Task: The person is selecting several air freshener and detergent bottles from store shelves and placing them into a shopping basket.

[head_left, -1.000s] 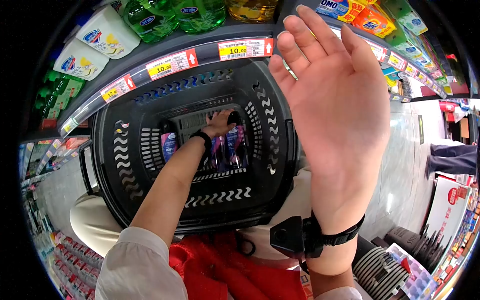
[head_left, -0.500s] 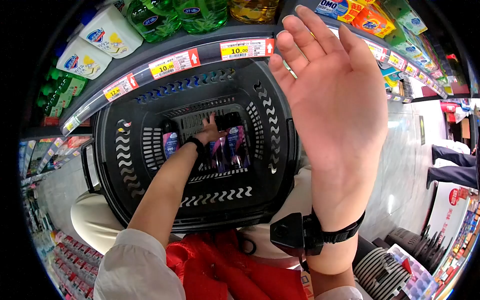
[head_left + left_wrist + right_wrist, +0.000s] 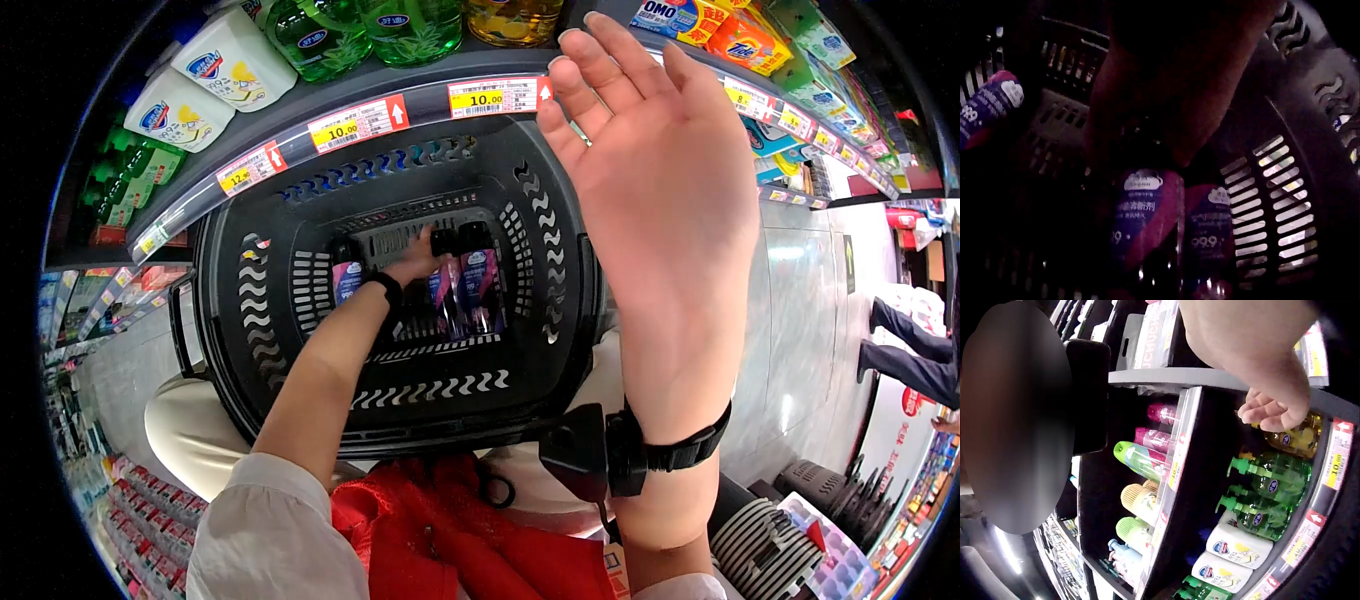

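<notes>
My left hand [image 3: 412,267] reaches down into a black shopping basket [image 3: 300,395], its fingers right at the black top of a purple-and-pink labelled bottle [image 3: 441,290]. From the left wrist, that clear-sided bottle [image 3: 1147,219] stands before the hand, which hides its fingers; I cannot tell whether they grip the top. Close beside it is a second, matching bottle [image 3: 480,280]. A third such bottle [image 3: 347,280] lies at the basket's left side. Raised in front of the shelf, my right hand [image 3: 665,190] holds nothing, palm facing me and fingers loosely extended.
Behind the basket runs a shelf with price tags [image 3: 360,125], white bottles [image 3: 235,60] and green pump bottles [image 3: 415,30]. Detergent packs [image 3: 735,40] line the right-hand shelf. A person's legs [image 3: 910,345] show on the aisle floor [image 3: 800,300]. Stacked baskets [image 3: 765,540] stand lower right.
My left hand has drawn back from over the right bottle, then moved to the top of the bottle beside it. The two bottles stand closer together. My right hand stays raised.
</notes>
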The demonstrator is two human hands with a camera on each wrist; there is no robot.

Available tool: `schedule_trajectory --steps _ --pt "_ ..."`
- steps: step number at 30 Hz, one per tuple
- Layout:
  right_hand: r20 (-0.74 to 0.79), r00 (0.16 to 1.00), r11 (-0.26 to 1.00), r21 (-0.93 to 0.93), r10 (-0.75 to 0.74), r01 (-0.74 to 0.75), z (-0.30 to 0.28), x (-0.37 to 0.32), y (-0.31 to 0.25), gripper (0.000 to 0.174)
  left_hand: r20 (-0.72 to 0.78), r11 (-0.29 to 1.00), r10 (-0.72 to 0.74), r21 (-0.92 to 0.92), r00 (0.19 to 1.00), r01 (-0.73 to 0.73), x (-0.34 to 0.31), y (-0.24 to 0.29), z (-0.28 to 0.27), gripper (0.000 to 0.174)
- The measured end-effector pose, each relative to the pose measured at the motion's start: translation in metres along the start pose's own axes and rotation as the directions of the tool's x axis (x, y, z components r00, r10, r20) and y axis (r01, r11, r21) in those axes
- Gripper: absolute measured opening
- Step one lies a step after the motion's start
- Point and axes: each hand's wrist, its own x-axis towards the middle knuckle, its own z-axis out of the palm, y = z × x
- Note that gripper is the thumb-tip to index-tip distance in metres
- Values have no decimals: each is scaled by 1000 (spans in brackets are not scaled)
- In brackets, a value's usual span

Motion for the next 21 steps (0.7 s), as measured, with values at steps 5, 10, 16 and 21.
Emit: schedule_trajectory --steps 5,10,16,21 --pt "-37 998 987 -154 -50 43 -10 26 28 40 -317 986 22 163 948 31 -30 -9 -65 50" --pt "238 864 533 -704 -444 468 11 23 64 15 -459 876 -355 142 814 462 -68 -26 -96 64" --pt "538 781 28 -818 -315 575 10 5 76 19 -104 844 -534 -10 839 536 -51 -129 -70 108" --pt "518 812 45 -835 -270 548 11 10 78 21 40 893 -436 -101 899 438 -44 -159 -53 109"
